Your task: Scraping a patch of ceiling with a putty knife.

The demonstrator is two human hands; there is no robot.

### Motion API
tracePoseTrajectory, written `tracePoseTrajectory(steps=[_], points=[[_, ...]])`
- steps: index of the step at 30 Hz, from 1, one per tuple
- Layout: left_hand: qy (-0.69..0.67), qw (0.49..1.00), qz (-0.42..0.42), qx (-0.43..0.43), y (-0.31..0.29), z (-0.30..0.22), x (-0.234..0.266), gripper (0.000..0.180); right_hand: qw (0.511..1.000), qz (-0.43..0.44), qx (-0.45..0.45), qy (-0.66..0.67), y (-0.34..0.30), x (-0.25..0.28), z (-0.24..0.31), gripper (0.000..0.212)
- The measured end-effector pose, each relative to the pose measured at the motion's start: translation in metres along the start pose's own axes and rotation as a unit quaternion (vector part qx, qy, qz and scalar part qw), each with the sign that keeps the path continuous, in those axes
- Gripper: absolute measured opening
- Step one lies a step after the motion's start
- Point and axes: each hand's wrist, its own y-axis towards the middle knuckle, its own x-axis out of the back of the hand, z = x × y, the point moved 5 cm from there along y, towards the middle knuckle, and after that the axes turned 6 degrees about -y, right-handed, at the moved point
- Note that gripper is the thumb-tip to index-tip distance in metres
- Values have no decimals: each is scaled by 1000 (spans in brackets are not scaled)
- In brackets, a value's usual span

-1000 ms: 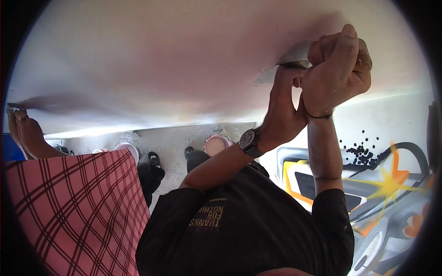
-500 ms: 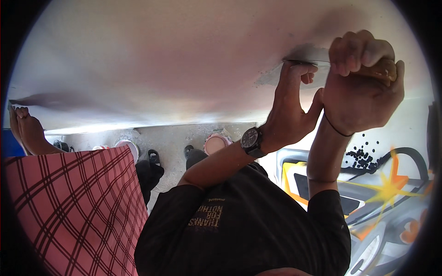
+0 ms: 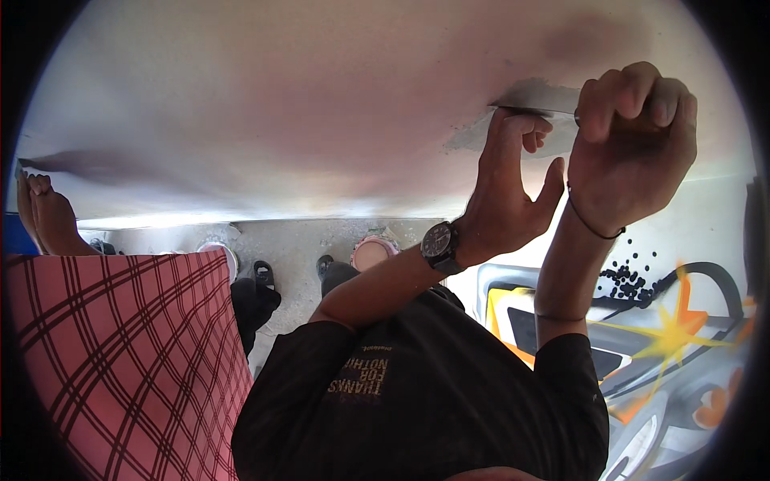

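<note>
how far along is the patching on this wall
Done: a grey filler patch already sits on the white wall. In hand: the right hand grips a putty knife pressed against it, with the left hand touching the wall beside the blade. Left: the patch looks rough-edged and unpainted, so smoothing probably remains.

Soft daylight, pale glare low on the ceiling (image 3: 265, 120); fisheye edges bend, perhaps slightly blurred.

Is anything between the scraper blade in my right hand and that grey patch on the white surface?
Nothing visible. The right hand holds the scraper blade flat against the grey patch; the left hand fingers touch just beneath it, not between.
</note>
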Motion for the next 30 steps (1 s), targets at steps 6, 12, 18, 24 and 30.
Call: tracePoseTrajectory(steps=[6,12,18,24,30], points=[[-12,1000,-1,1,1,3,-3,41,999,39,-20,16,5,3,-2,34],[-38,999,4,5,1,3,-6,42,994,-87,-22,-57,8,-9,7,31],[-83,997,5,10,-2,9,-11,42,988,-140,5,-67,6,0,6,31],[-95,995,-5,12,-1,14,-8,41,981,-151,11,-122,5,-2,-1,31],[-118,993,-11,18,-5,16,-3,36,985,-139,1,-100,-3,-11,-6,31]])
